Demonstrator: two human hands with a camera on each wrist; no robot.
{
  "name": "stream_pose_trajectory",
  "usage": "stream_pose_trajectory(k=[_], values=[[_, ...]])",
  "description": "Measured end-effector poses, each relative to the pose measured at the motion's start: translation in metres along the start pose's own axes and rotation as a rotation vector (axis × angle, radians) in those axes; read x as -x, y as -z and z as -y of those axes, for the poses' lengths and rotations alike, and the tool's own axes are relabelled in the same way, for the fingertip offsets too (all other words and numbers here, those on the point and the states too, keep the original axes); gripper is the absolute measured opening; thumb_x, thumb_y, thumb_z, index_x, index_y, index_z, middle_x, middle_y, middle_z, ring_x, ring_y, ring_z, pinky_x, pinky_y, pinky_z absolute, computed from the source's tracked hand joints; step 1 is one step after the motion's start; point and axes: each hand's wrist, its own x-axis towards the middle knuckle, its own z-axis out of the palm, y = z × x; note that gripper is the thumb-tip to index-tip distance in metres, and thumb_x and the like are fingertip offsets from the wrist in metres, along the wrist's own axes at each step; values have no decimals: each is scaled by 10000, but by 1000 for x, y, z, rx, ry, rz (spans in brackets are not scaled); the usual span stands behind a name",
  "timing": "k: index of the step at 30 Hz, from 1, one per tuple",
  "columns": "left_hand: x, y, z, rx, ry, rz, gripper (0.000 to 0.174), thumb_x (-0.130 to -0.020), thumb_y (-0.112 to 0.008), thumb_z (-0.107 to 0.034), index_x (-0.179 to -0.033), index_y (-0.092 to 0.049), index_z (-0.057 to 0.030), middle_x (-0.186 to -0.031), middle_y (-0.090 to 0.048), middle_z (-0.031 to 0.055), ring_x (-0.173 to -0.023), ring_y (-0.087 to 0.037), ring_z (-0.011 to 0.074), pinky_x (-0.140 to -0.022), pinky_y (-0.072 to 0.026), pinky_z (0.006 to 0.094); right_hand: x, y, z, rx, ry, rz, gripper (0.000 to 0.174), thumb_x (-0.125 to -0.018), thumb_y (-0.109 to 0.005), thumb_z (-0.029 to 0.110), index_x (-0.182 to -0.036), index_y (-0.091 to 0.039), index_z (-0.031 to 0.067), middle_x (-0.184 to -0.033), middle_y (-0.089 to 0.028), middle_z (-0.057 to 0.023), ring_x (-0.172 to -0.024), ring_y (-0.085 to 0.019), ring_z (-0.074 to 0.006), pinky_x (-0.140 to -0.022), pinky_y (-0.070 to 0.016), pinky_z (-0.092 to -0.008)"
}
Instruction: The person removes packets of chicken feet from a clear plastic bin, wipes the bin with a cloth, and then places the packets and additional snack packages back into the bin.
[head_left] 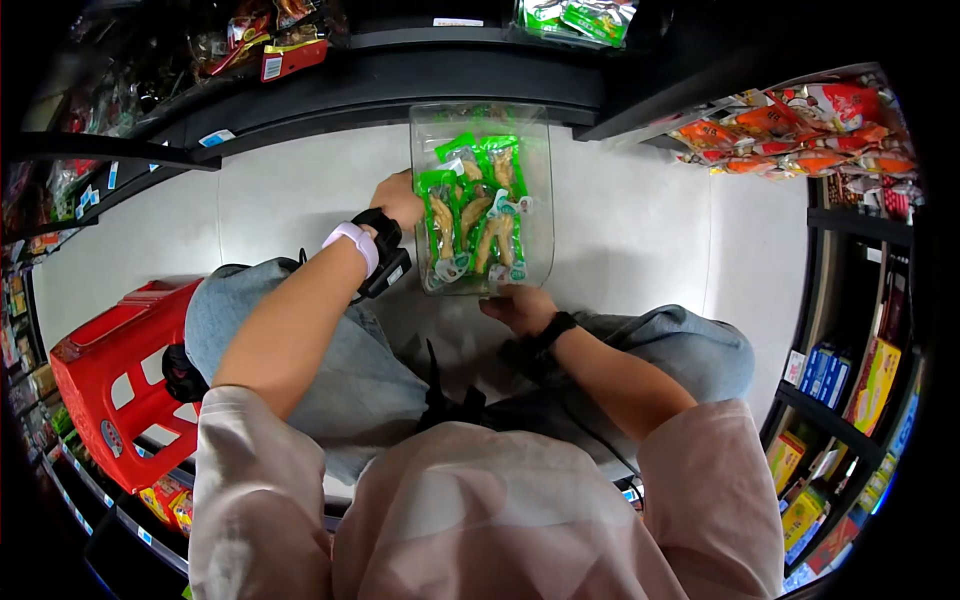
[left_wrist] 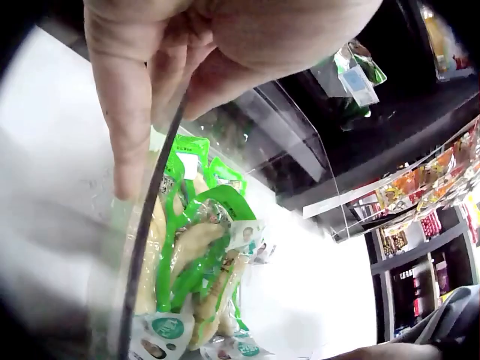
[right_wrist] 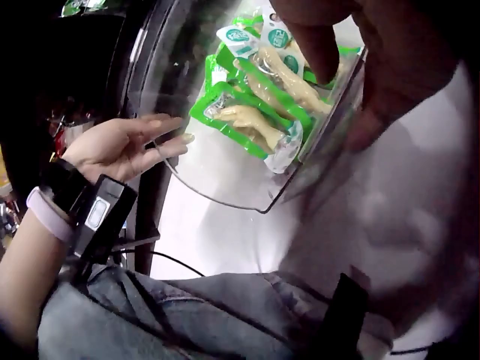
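A clear plastic container [head_left: 548, 230] holds several green-edged packs [head_left: 470, 215] of pale, vacuum-packed food. My left hand [head_left: 398, 200] grips its left wall; in the left wrist view that hand [left_wrist: 217, 45] has fingers on both sides of the wall, and in the right wrist view its fingers [right_wrist: 161, 142] lie fairly straight at the rim. At the near end, my right hand [head_left: 522, 308] holds the edge. The right wrist view shows this hand [right_wrist: 375, 60] pinching the rim, with the packs [right_wrist: 259, 112] beside it.
A black shelf [head_left: 400, 80] with packs stands just beyond the container. Red and orange snack packs [head_left: 790, 130] fill a shelf at the right, above boxed goods [head_left: 830, 375]. A red basket [head_left: 130, 370] is on the left, by the bent knees, on the pale floor [head_left: 290, 190].
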Motion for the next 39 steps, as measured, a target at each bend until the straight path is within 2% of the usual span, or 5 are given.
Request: stream_pose_trajectory(k=[2, 13, 20, 31, 39], values=[[8, -4, -11, -42, 103, -109, 408, -682, -593, -124, -1047, -513, 39, -999, -576, 247, -911, -572, 381, -726, -472, 403, 8, -18, 75, -831, -812, -380, 309, -842, -523, 90, -1121, -457, -25, -1035, -562, -201, -877, -576, -355, -695, -516, -455], [35, 99, -91, 157, -641, -519, 271, -785, -542, -40, -1054, -512, -15, -977, -566, 78, -890, -543, 155, -733, -441, 246, -17, -2, 301, 816, 392, -97, 161, -758, -586, 135, -797, -586, -21, -792, -612, -160, -662, -612, -268, -590, -499, -340], [42, 50, -23, 155, -627, -313, 182, -743, -499, 39, -916, -530, -9, -903, -576, 85, -808, -559, 170, -681, -455, 275, -18, -35, 171, 1784, 8, 777, 163, -734, -643, 214, -799, -662, 66, -881, -632, -90, -805, -620, -259, -614, -502, -369], [85, 50, 2, -346, -1124, 49, 205, -658, -531, 35, -857, -541, -13, -845, -546, 108, -812, -523, 289, -698, -461, 372, -4, -31, 171, 1473, 324, 523, 91, -699, -581, 65, -772, -589, 11, -664, -602, -137, -617, -614, -276, -498, -467, -346], [85, 32, -24, 654, -352, 234, 243, -930, -405, -185, -1040, -510, 4, -912, -572, 66, -805, -565, 134, -718, -449, 263, -32, -1, 259, 673, 51, 374, 224, -752, -663, 171, -826, -587, -27, -682, -598, -96, -602, -563, -124, -540, -449, -270]])
